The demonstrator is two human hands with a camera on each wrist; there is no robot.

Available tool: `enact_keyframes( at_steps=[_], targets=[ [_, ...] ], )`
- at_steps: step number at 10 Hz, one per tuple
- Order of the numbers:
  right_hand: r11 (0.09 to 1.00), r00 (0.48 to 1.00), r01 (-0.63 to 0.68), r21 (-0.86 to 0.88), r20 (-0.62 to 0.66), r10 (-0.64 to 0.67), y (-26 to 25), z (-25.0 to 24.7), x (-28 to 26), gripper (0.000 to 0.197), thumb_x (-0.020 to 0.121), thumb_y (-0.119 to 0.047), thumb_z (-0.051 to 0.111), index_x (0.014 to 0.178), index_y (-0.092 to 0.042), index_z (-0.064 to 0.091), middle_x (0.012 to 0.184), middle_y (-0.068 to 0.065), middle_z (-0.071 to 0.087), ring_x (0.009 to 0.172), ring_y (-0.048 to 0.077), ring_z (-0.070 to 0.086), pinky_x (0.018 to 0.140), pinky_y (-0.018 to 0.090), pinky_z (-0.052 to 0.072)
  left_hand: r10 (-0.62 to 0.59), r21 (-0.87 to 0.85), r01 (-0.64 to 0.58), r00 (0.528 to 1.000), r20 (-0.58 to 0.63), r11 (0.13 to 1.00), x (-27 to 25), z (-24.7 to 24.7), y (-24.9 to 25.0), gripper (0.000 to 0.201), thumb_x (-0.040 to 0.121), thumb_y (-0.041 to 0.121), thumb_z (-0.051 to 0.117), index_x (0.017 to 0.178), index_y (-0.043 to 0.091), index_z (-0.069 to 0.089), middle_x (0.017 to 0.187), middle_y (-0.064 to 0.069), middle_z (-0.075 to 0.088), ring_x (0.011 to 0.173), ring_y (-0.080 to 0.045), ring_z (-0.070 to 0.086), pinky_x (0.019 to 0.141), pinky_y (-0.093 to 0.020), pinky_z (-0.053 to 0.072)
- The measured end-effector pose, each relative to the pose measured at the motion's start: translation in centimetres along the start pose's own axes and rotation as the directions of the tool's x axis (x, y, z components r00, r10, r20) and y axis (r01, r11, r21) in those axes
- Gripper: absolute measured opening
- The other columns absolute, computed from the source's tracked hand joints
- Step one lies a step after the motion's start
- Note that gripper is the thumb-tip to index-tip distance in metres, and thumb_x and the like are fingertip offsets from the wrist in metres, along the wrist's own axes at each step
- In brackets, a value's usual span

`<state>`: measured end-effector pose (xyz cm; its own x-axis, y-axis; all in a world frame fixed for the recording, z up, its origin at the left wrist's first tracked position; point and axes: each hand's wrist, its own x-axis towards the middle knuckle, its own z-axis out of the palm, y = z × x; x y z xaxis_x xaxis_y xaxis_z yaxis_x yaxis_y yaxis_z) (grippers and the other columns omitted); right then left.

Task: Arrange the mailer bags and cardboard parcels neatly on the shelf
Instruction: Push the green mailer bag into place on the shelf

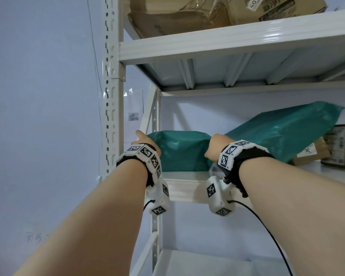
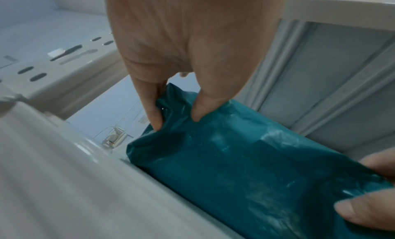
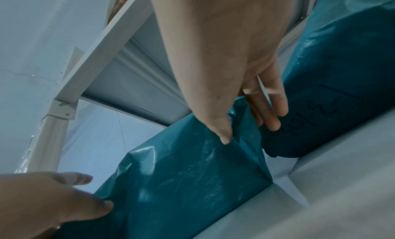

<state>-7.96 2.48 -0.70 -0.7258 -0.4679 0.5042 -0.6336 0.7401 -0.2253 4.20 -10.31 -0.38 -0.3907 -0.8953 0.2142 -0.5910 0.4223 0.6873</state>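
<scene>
A teal mailer bag (image 1: 179, 152) stands on its long edge at the left end of the middle shelf (image 1: 187, 186). My left hand (image 1: 145, 140) grips the teal bag's (image 2: 245, 166) left end, thumb and fingers (image 2: 153, 117) pinching the plastic. My right hand (image 1: 215, 146) holds the bag's (image 3: 181, 183) right end, with the thumb in front and the fingers (image 3: 271, 117) behind. A second, longer teal mailer bag (image 1: 283, 132) leans tilted just to the right, its low end beside my right hand and its high end resting on a cardboard parcel (image 1: 311, 151).
Another cardboard box (image 1: 341, 146) stands at the far right of the middle shelf. Two worn cardboard boxes (image 1: 177, 14) (image 1: 277, 8) sit on the top shelf. A perforated upright post (image 1: 112, 96) and the wall bound the left side. A lower shelf (image 1: 197, 263) lies below.
</scene>
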Motion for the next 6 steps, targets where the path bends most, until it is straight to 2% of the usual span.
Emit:
enact_keyframes(
  at_steps=[1, 2, 3, 4, 5, 6],
  targets=[
    [0.998, 0.998, -0.054, 0.045, -0.012, 0.055, 0.2, 0.5, -0.1, 0.011, 0.089, -0.023, 0.056, 0.091, -0.012, 0.057, 0.112, 0.016, 0.061, 0.081, 0.025, 0.043, 0.070, 0.032, 0.037, 0.102, 0.079, -0.107, 0.993, 0.067, 0.991, 3.3, 0.4, -0.5, 0.017, 0.095, 0.010, 0.044, 0.107, 0.003, 0.052, 0.106, -0.012, 0.061, 0.109, -0.027, 0.057, 0.089, -0.030, 0.042],
    [0.998, 0.996, -0.061, -0.028, 0.068, 0.062, 0.0, 0.6, 0.5, 0.011, 0.090, -0.010, 0.051, 0.101, -0.006, 0.051, 0.077, 0.006, 0.052, 0.068, 0.022, 0.048, 0.058, 0.029, 0.038, 0.173, -0.077, -0.175, 0.984, -0.034, 0.982, 4.2, 0.7, -1.1, 0.031, 0.090, 0.004, 0.049, 0.061, 0.007, 0.038, 0.062, -0.006, 0.042, 0.060, -0.020, 0.048, 0.053, -0.024, 0.038],
    [0.995, 0.994, -0.026, -0.097, 0.102, 0.036, -0.5, 0.2, 0.9, 0.010, 0.090, -0.002, 0.045, 0.099, -0.005, 0.050, 0.068, 0.002, 0.044, 0.066, 0.021, 0.051, 0.050, 0.025, 0.035, 0.148, -0.207, -0.169, 0.982, -0.116, 0.964, 4.9, 1.0, -1.3, 0.031, 0.087, 0.000, 0.049, 0.059, 0.007, 0.037, 0.061, -0.006, 0.043, 0.053, -0.017, 0.043, 0.045, -0.022, 0.032],
    [0.998, 0.995, -0.020, -0.053, 0.095, 0.025, -0.8, 0.0, 1.6, 0.010, 0.089, -0.001, 0.043, 0.082, -0.005, 0.049, 0.067, 0.003, 0.045, 0.063, 0.021, 0.050, 0.047, 0.024, 0.033, 0.119, -0.323, -0.147, 0.987, -0.106, 0.935, 5.6, 0.8, -1.4, 0.020, 0.088, 0.001, 0.047, 0.069, 0.000, 0.051, 0.072, -0.014, 0.055, 0.086, -0.034, 0.065, 0.064, -0.029, 0.044],
    [0.994, 0.997, -0.029, 0.101, 0.079, 0.021, -1.2, 0.3, 2.5, 0.028, 0.087, -0.008, 0.050, 0.063, -0.017, 0.038, 0.077, 0.006, 0.051, 0.074, 0.027, 0.055, 0.067, 0.032, 0.054, 0.108, -0.387, -0.135, 0.990, -0.090, 0.912, 6.2, 0.8, -1.2, 0.027, 0.089, 0.002, 0.047, 0.107, -0.009, 0.064, 0.109, -0.024, 0.067, 0.109, -0.038, 0.063, 0.091, -0.038, 0.051],
    [0.970, 0.997, -0.056, 0.235, 0.061, 0.043, -1.7, 0.1, 2.5, 0.022, 0.087, -0.005, 0.047, 0.067, -0.012, 0.042, 0.076, 0.008, 0.053, 0.072, 0.026, 0.057, 0.067, 0.031, 0.052, 0.107, -0.433, -0.161, 0.983, -0.147, 0.887, 6.2, 0.7, -1.1, 0.033, 0.090, 0.000, 0.046, 0.120, -0.004, 0.062, 0.121, -0.022, 0.064, 0.113, -0.037, 0.060, 0.094, -0.036, 0.049]
  ],
)
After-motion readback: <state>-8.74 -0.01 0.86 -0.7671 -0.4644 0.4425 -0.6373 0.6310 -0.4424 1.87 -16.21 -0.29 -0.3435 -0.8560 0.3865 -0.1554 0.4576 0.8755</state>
